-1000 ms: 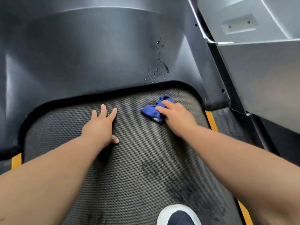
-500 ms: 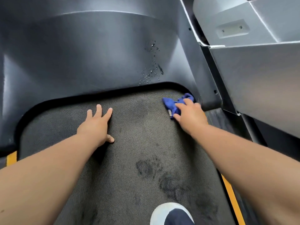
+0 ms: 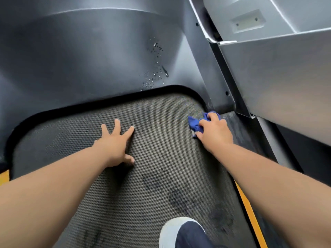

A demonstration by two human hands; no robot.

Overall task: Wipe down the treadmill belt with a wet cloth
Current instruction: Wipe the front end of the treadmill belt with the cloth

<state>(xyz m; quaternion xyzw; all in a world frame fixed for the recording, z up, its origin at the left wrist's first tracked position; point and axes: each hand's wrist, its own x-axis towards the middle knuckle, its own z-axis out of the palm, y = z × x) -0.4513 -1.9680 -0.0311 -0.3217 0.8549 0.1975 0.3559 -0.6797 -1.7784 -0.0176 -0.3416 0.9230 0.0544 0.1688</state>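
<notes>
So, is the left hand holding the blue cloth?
No, the left hand lies flat with spread fingers on the treadmill belt, while the right hand grips the blue cloth at the belt's right edge.

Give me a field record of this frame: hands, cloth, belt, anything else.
left hand: fingers spread, flat on belt
right hand: grips cloth, holding it down on the belt
cloth: blue, bunched, at the belt's right edge near the front corner
belt marks: dark blotches between the hands and the shoe
cover: grey, ahead of the belt, droplets on its right part
shoe: toe on the belt, bottom of view
</notes>
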